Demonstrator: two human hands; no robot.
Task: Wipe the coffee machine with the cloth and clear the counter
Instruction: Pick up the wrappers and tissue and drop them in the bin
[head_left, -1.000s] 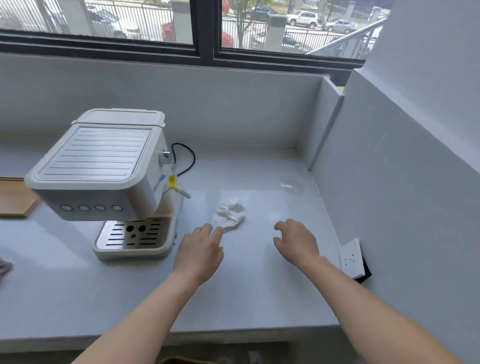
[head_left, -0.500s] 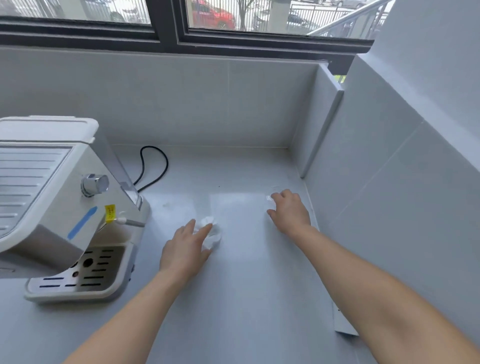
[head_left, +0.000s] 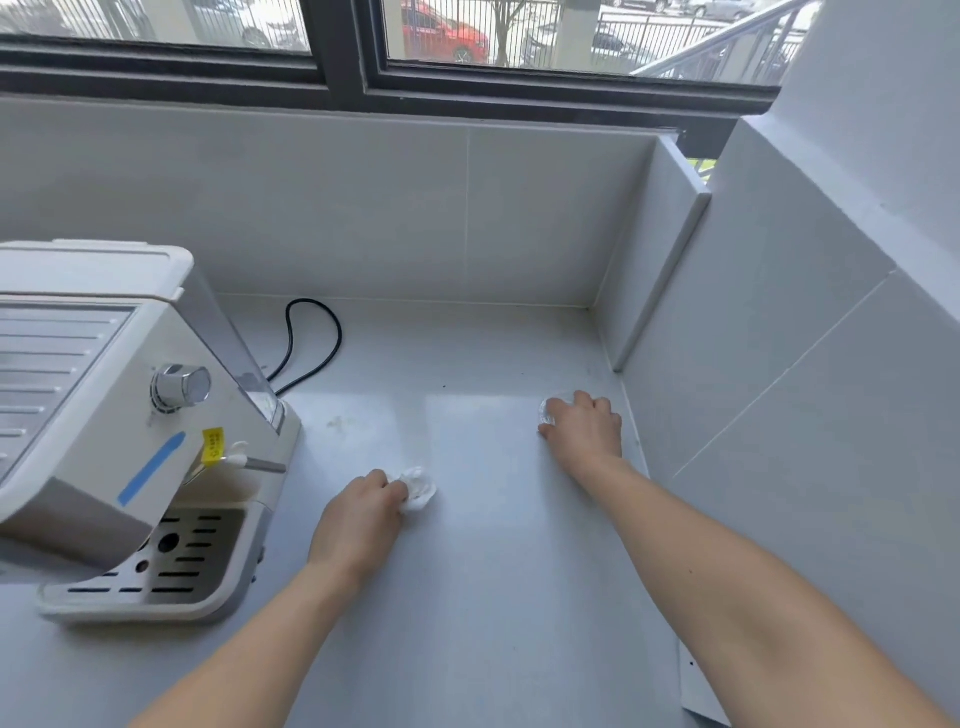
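Observation:
A white coffee machine (head_left: 119, 415) stands at the left of the pale counter (head_left: 467, 597), its drip tray facing me. My left hand (head_left: 358, 512) lies in the middle of the counter with its fingers closed on a crumpled white tissue (head_left: 418, 488) that pokes out on the right. My right hand (head_left: 584, 423) rests farther back near the right wall, its fingers curled over a small clear plastic scrap (head_left: 548, 410), of which only an edge shows.
A black power cord (head_left: 311, 343) loops behind the machine. Tiled walls close the back and the right side, with a window above. A white socket plate (head_left: 698, 691) leans against the right wall at the counter's front.
The view has moved closer and to the right. My left hand has closed on the tissue. My right hand has reached back to the plastic scrap and curled over it.

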